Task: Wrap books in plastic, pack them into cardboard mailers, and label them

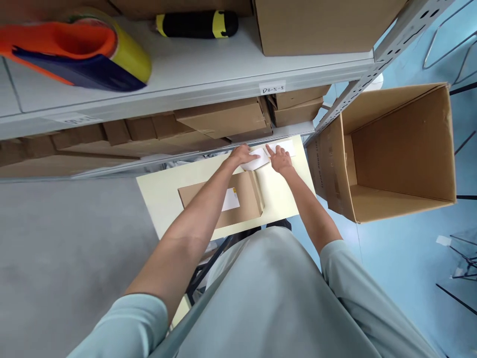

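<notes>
On a cream-coloured board (pixel 160 194) in front of me lies a flat brown cardboard mailer (pixel 247 191). A white label with a small yellow mark (pixel 231 200) is on the mailer, partly hidden by my left forearm. Just beyond the mailer, my left hand (pixel 241 156) grips the edge of a white paper slip (pixel 257 160), thumb on top. My right hand (pixel 280 160) rests beside it with fingers apart, the index finger stretched forward at the slip's right side. Behind its fingertips a second white slip (pixel 286 147) lies flat on the board.
A grey metal shelf (pixel 204 64) crosses above, carrying an orange-and-blue tape dispenser (pixel 85 54), a black-and-yellow handled tool (pixel 196 24) and a cardboard box (pixel 316 25). Brown cartons (pixel 223 117) fill the lower shelf. At right stands a large open cardboard box (pixel 402 149).
</notes>
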`<move>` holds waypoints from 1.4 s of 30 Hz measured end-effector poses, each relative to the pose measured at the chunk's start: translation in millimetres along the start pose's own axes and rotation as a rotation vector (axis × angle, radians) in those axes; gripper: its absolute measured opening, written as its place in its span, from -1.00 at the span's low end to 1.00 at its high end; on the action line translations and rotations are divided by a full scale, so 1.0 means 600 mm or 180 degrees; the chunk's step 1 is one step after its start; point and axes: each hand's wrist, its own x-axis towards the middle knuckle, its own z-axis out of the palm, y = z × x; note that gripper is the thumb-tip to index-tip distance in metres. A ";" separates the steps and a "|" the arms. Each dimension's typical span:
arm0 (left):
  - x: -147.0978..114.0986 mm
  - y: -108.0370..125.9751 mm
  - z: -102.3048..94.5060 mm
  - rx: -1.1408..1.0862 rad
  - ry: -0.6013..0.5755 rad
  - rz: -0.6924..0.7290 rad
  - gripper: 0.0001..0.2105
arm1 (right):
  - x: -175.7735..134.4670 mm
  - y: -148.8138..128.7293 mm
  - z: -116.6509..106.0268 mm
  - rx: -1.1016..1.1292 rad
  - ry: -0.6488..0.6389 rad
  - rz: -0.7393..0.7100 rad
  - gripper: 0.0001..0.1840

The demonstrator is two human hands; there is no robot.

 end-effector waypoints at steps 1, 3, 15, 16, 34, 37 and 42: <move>-0.004 -0.003 -0.008 0.0057 -0.0036 -0.0044 -0.52 | 0.001 0.001 0.001 0.0026 0.0021 0.0003 -0.24; -0.017 -0.005 -0.023 0.0177 -0.0038 -0.0059 -0.73 | 0.003 0.003 0.002 0.0079 0.0062 0.0003 -0.22; -0.229 0.004 -0.075 -0.1116 0.0705 0.0591 -0.70 | -0.021 -0.001 -0.026 0.0195 -0.0088 0.0054 -0.18; -0.260 -0.004 -0.073 -0.1442 0.0682 0.0621 -0.67 | -0.026 -0.001 -0.032 0.0255 -0.0110 0.0096 -0.19; -0.565 -0.164 0.067 -0.3472 -0.0385 0.0170 -0.43 | -0.437 -0.195 0.045 0.4724 0.0844 0.0228 -0.44; -0.580 -0.194 0.076 -0.3671 -0.0021 0.0164 -0.45 | -0.453 -0.211 0.043 0.4615 0.0932 0.0258 -0.47; -0.592 -0.229 0.063 -0.4110 0.0891 0.0283 -0.46 | -0.488 -0.267 0.054 0.4496 0.0565 0.0042 -0.47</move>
